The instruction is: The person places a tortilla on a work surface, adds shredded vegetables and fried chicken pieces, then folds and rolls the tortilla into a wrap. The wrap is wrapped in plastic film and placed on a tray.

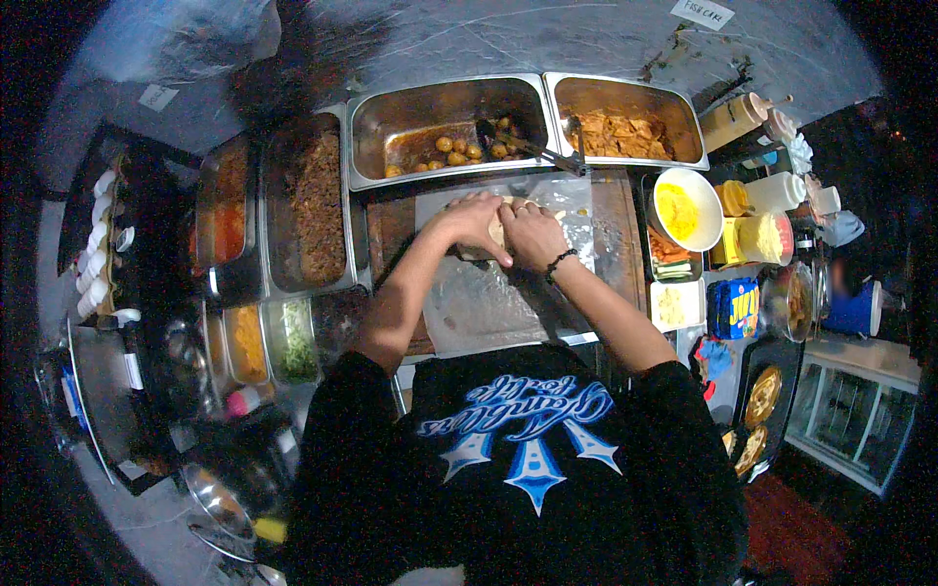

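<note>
Board (618, 200) of dark wood carries a translucent sheet (469, 317), and on the sheet's far part lies a pale flatbread (496, 230), mostly hidden by the person's hands, so any filling is out of sight. The left hand (471, 223) arches its fingers over it with the thumb stretched toward the near side; the right hand (533, 236) curls its fingers over the other side. Both appear to be grasping the flatbread, how firmly I cannot tell. To shape it well, keep the pressure even from both sides, tuck edges inward with the fingertips, and leave the sheet flat so none gets caught in a fold; hard squeezing could split it. Among the containers, the far middle steel pan (376, 117) is biggest, with round brown pieces (457, 151) and dark-handled tongs (542, 151). A long left pan (281, 205) holds brown crumbly filling (320, 220); the far right pan (676, 103), orange-brown flat pieces (620, 135); the outer left pan (251, 210), a red-orange mixture (230, 230). Smaller come two neighbouring trays of orange shreds (248, 344) and pale green shreds (295, 340), a white bowl (714, 210) of yellow shreds (676, 210), and finally a small white tub (700, 305) of pale pieces (670, 305).
</note>
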Demonstrator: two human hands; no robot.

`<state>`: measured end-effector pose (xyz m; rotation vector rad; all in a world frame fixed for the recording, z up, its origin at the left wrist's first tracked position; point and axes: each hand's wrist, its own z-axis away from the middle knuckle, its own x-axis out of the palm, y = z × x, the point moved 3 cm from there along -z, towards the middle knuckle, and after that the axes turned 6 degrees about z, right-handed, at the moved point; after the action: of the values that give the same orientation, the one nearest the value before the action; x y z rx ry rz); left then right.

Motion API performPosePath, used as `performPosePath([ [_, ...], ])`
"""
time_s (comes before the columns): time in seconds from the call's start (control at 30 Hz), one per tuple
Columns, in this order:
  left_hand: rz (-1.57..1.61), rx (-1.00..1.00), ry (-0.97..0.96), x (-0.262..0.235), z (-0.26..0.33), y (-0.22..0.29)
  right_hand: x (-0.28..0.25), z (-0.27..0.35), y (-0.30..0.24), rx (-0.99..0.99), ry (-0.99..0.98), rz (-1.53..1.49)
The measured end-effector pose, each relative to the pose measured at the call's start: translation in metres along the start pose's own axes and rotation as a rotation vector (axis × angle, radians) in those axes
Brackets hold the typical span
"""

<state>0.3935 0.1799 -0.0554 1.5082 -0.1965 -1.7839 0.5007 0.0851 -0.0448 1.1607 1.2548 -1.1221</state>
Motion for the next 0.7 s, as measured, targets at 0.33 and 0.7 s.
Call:
performPosePath([
  [0.33, 0.284, -0.359, 0.015, -0.024, -0.016, -0.018, -0.024, -0.013, -0.002, -0.094, -0.231, -0.064],
  [0.7, 0.247, -0.374, -0.023, -0.036, -0.005, 0.008, -0.037, 0.023, -0.012, -0.217, -0.262, -0.128],
])
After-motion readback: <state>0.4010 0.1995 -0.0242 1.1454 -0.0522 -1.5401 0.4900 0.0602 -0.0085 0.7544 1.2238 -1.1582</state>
